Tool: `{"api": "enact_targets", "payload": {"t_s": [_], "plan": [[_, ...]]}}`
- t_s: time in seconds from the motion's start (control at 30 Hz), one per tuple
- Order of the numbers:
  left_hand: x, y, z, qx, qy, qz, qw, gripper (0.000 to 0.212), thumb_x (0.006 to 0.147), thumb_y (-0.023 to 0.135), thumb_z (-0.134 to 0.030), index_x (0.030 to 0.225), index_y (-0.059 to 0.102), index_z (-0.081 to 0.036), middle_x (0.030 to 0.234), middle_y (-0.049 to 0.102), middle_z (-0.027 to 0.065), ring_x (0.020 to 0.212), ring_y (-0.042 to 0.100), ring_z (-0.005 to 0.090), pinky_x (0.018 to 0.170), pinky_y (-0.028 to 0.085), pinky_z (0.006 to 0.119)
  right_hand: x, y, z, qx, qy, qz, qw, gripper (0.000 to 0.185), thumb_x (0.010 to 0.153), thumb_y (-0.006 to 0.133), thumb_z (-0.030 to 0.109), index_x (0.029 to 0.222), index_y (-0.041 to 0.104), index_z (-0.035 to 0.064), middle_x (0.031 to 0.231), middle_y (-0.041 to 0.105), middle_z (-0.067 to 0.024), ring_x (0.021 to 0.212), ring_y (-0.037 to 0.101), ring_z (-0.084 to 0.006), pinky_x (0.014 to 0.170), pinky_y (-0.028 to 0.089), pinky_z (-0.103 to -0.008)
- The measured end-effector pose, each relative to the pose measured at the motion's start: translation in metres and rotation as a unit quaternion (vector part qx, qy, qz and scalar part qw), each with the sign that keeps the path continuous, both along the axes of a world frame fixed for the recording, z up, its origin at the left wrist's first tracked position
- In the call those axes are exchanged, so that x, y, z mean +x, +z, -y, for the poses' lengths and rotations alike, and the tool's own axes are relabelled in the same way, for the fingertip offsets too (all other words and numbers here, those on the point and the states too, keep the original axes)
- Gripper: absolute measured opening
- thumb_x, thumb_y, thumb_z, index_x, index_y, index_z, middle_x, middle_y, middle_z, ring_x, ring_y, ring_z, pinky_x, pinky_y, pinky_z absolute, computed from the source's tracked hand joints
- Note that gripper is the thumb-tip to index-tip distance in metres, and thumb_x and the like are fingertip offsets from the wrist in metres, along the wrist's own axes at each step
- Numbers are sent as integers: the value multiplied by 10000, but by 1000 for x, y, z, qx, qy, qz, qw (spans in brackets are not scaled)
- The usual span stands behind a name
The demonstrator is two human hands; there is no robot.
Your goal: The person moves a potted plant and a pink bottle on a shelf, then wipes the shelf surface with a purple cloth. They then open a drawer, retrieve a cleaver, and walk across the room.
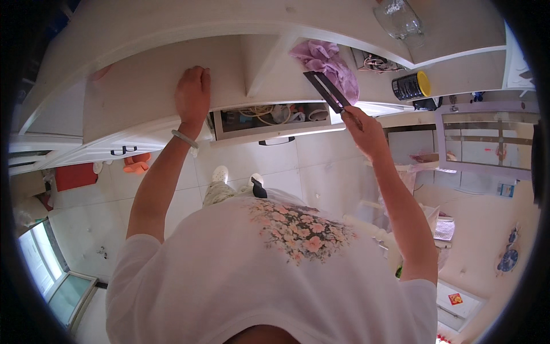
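Note:
My right hand [365,131] grips one end of a long, flat, dark tool [325,90] with a slot along its length. Its far end reaches over the cabinet shelf, in front of a crumpled purple cloth [339,71]. On the bare shelf surface [142,94] to the left rests my left hand [193,94], its fingers curled in and nothing showing in it. Between and below the hands, a drawer [275,134] stands pulled out. Inside it lie a coiled pale cable [256,111] and several small items partly hidden by the shelf edge.
A black canister with a yellow lid [410,86] lies to the right of the cloth. Farther up stands a clear glass jar [399,21]. Tangled cords [378,63] sit behind the cloth. Orange slippers [136,163] and a red mat [76,176] are on the tiled floor.

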State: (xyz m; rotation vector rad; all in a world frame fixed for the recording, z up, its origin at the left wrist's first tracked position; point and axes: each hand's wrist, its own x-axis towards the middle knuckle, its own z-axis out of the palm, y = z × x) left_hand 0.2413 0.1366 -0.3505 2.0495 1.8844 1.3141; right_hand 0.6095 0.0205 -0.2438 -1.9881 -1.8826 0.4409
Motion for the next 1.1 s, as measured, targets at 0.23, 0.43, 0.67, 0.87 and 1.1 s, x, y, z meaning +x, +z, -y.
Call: {"api": "enact_targets", "payload": {"t_s": [0.23, 0.43, 0.67, 0.87, 1.1], "plan": [[0, -1, -1, 8, -14, 7, 1000, 197, 927, 556, -196, 825, 578, -29, 805, 586, 155, 723, 593, 365, 626, 478, 459, -3, 20, -22, -43, 2, 47, 998, 346, 916, 623, 303, 1162, 618, 59, 749, 667, -106, 668, 630, -178, 650, 487, -310], [4, 0, 4, -2, 1, 13, 1000, 183, 925, 556, -203, 863, 595, -36, 837, 596, 167, 767, 592, 375, 677, 475, 447, -6, 10, -25, -13, -12, 11, 1000, 296, 924, 612, 263, 1136, 629, 57, 786, 673, -133, 704, 648, -177, 678, 493, -300], [4, -2, -1, -2, 1, 29, 1000, 177, 925, 549, -185, 833, 576, -36, 821, 586, 153, 736, 586, 371, 629, 475, 460, -5, 6, -16, -3, 11, 40, 999, 265, 923, 571, 292, 1097, 624, 99, 861, 662, -216, 829, 640, -414, 714, 506, -443], [1, 2, -1, 17, -10, 27, 999, 180, 926, 547, -186, 832, 580, -37, 821, 591, 150, 744, 591, 373, 621, 476, 463, -5, 4, -39, -13, 7, 16, 1000, 274, 929, 563, 301, 1101, 630, 99, 897, 677, -195, 855, 657, -383, 737, 513, -429], [6, 6, 1, 23, -8, 27, 999, 183, 926, 548, -187, 830, 579, -35, 827, 596, 147, 742, 594, 365, 633, 483, 448, -14, 18, -51, -42, 6, 2, 999, 307, 918, 608, 276, 1151, 620, 77, 805, 683, -155, 742, 677, -240, 684, 499, -315]]}}
